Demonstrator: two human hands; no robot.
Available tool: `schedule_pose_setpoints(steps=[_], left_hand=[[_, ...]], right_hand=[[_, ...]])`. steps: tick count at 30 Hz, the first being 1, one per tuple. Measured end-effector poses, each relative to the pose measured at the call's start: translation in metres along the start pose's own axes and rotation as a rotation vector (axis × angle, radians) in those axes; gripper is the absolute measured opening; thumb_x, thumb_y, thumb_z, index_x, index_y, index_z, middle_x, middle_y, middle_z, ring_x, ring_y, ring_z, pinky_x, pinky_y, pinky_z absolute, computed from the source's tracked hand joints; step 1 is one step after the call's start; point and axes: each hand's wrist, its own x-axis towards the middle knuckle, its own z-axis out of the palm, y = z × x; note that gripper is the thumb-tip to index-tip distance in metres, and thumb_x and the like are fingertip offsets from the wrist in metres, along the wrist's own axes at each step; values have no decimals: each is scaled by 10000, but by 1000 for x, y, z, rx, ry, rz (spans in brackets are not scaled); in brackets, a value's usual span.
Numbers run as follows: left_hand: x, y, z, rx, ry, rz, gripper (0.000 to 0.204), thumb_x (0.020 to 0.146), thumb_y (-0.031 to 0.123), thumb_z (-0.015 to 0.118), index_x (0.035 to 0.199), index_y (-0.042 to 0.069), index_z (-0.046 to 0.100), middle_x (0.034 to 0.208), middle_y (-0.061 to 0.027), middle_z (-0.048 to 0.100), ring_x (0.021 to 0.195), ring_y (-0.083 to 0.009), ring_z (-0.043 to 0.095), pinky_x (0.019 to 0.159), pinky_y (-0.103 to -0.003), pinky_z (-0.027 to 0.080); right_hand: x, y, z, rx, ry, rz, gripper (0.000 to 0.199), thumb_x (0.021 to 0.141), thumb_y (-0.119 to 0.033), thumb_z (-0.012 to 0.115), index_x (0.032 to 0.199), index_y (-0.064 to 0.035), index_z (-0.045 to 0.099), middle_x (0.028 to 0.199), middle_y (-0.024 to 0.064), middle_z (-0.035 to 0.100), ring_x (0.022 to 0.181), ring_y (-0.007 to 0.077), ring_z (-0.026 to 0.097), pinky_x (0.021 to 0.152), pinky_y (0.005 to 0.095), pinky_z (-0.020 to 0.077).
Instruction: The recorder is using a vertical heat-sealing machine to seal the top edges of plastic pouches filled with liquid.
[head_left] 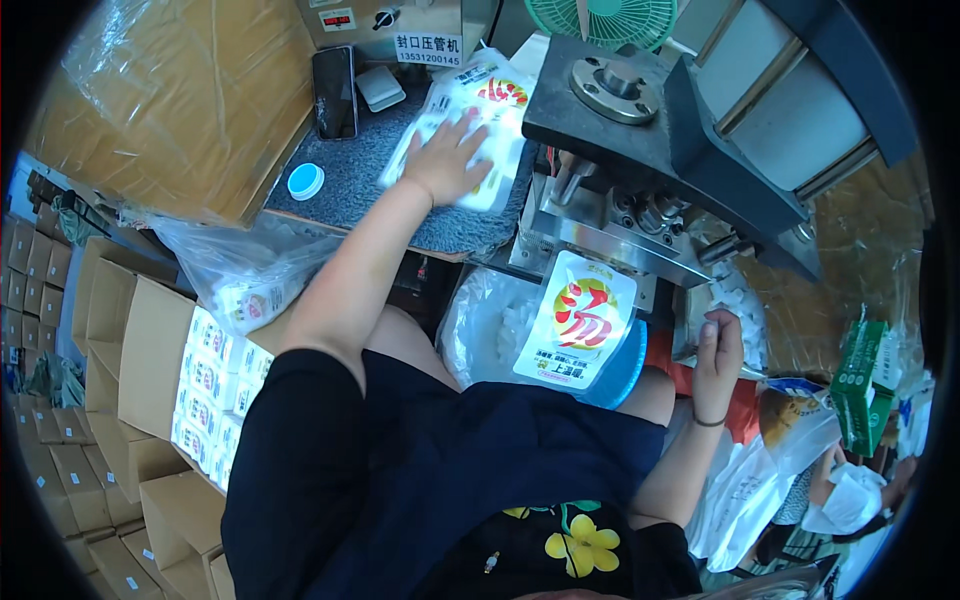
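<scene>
My left hand [445,165] lies flat, fingers spread, on a stack of white printed pouches [505,165] on the blue-grey mat. Between my hands, a white pouch with a red and yellow-green round print [580,320] juts out toward me from the metal press [640,225]; its far edge meets the press. My right hand [718,360] is raised at the right of the press, fingers curled in and thumb up. Whatever it may hold is hidden. Just beyond it is a bag of small white pieces [738,300].
A phone [335,92], a small white case [381,89] and a blue-topped round lid [306,181] are on the mat. Below the pouch sits a blue tub [628,368] beside a plastic-lined container [480,320]. An open carton [150,370] of white packs stands left.
</scene>
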Motion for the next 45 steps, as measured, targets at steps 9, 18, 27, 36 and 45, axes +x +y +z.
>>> schedule_pose_setpoints(steps=[9,18,27,36,45], left_hand=[[-111,9,11,-14,378,137,812,886,506,637,1505,59,358,1525,-298,330,1427,-428,326,1152,-587,231],[-174,81,16,-1502,-41,70,243,927,213,710,952,-26,741,786,-122,716,703,-105,667,678,-255,517],[-189,140,18,-1568,-526,178,312,965,251,689,1062,-44,719,925,-61,740,849,-63,654,773,-251,537],[-196,164,24,-1875,-934,107,369,1014,258,609,1228,-42,637,1129,-101,709,998,-119,665,909,-295,536],[-184,153,32,-1946,-910,53,370,905,38,698,1261,-23,616,1194,-105,690,1055,-160,672,960,-334,530]], right_hand=[[3,-25,2,-1,-62,43,180,1037,-154,490,1086,-3,574,958,67,578,866,140,517,791,266,428],[17,-75,39,103,-331,-174,128,967,-103,569,995,2,638,883,88,624,793,187,595,727,306,478],[29,-87,36,172,-285,-248,123,944,-119,631,965,2,645,858,99,642,744,195,620,671,293,483],[24,-79,14,-24,-501,-139,151,952,-173,599,940,-37,663,854,116,672,818,334,658,704,391,518],[46,-22,-1,-477,-261,-67,305,902,-109,628,1202,-57,617,1202,176,619,1049,407,615,871,442,500]])
